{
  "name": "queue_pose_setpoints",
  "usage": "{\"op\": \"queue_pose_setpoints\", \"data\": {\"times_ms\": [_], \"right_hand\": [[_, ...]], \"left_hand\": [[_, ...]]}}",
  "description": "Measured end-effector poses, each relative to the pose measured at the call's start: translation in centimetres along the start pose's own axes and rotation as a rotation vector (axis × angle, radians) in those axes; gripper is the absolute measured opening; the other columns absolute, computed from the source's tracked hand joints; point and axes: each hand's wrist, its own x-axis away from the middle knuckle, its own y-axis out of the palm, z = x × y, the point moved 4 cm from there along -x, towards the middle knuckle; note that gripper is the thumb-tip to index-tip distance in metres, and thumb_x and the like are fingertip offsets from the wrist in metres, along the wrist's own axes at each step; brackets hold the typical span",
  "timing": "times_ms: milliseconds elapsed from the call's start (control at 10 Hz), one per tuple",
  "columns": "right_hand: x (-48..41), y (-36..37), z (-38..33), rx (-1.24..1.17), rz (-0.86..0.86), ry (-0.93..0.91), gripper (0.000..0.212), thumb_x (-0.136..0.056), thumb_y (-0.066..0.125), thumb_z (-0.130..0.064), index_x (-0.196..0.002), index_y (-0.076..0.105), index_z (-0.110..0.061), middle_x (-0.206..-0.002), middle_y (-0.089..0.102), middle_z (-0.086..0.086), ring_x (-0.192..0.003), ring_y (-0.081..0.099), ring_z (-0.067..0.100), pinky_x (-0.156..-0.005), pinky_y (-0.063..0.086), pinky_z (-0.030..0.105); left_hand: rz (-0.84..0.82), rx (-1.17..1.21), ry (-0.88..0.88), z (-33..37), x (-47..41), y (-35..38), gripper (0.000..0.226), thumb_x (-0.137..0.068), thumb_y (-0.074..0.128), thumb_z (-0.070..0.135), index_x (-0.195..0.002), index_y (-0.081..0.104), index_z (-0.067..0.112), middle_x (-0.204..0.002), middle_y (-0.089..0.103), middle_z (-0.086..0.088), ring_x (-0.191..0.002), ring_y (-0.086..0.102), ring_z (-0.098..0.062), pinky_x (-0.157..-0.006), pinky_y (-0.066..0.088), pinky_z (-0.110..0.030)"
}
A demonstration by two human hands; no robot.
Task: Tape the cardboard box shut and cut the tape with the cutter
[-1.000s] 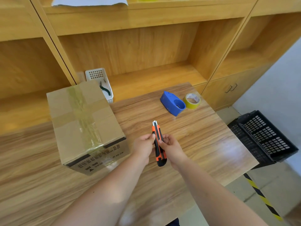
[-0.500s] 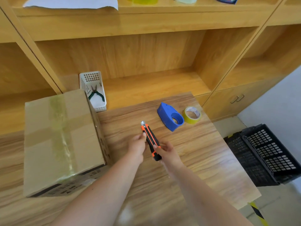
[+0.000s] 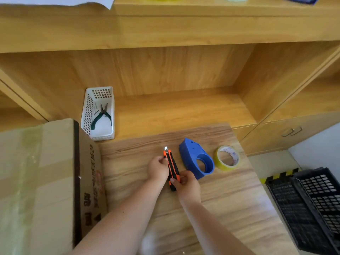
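Cardboard box (image 3: 36, 181) left of the cutter (image 3: 172, 167), tape strips already across its top. Left hand (image 3: 158, 169) and right hand (image 3: 185, 184) both grip the cutter; taping looks finished, cutter probably being stowed.

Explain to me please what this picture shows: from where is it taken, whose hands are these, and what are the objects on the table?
There is no machine here. A camera on a person's head looks down at their own two bare hands. The left hand and right hand together hold an orange and black cutter; a short piece of blade shows at its far tip. On the wooden table lie a blue tape dispenser and a yellow tape roll. The cardboard box, with tape across its top, stands at the left. Behind it, a white basket holds pliers.
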Motion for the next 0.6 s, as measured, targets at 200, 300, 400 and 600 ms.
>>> {"op": "queue_pose_setpoints", "data": {"times_ms": [200, 300, 400, 600], "right_hand": [[-1.2, 0.7, 1.2, 0.162, 0.022, -0.042, 0.013, -0.077, 0.072, -0.021, -0.082, 0.06, -0.023, -0.085, 0.06, -0.002, -0.076, 0.057, 0.01, -0.059, 0.038, 0.013], [-1.2, 0.8, 1.0, 0.188, 0.006, -0.06, 0.012, -0.079, 0.07, -0.019, -0.083, 0.059, -0.022, -0.08, 0.054, -0.007, -0.074, 0.054, 0.01, -0.06, 0.039, 0.016], [-1.0, 0.8, 1.1, 0.196, 0.017, -0.069, 0.014, -0.078, 0.071, -0.021, -0.086, 0.06, -0.02, -0.083, 0.058, -0.003, -0.075, 0.056, 0.012, -0.062, 0.041, 0.019], [0.7, -0.1, -1.1, 0.103, 0.039, -0.054, 0.016, -0.082, 0.067, -0.023, -0.095, 0.058, -0.023, -0.097, 0.061, -0.002, -0.08, 0.057, 0.005, -0.066, 0.042, 0.018]], "left_hand": [[0.025, -0.162, 0.125, -0.7, -1.1, 0.3, 0.022, -0.093, 0.057, 0.015, -0.11, 0.068, 0.006, -0.108, 0.072, -0.012, -0.101, 0.066, -0.029, -0.083, 0.047, -0.03], [0.048, -0.194, 0.14, -0.7, -1.0, 0.2, 0.026, -0.091, 0.06, 0.016, -0.116, 0.064, 0.008, -0.112, 0.07, -0.009, -0.104, 0.065, -0.026, -0.079, 0.043, -0.026], [0.035, -0.214, 0.161, -0.6, -0.8, -0.3, 0.026, -0.091, 0.06, 0.016, -0.116, 0.064, 0.01, -0.113, 0.07, -0.008, -0.101, 0.065, -0.024, -0.077, 0.042, -0.025], [0.029, -0.083, 0.169, 0.6, 0.5, -3.3, 0.023, -0.093, 0.054, 0.016, -0.112, 0.066, 0.011, -0.106, 0.071, -0.007, -0.092, 0.065, -0.022, -0.074, 0.045, -0.025]]}}
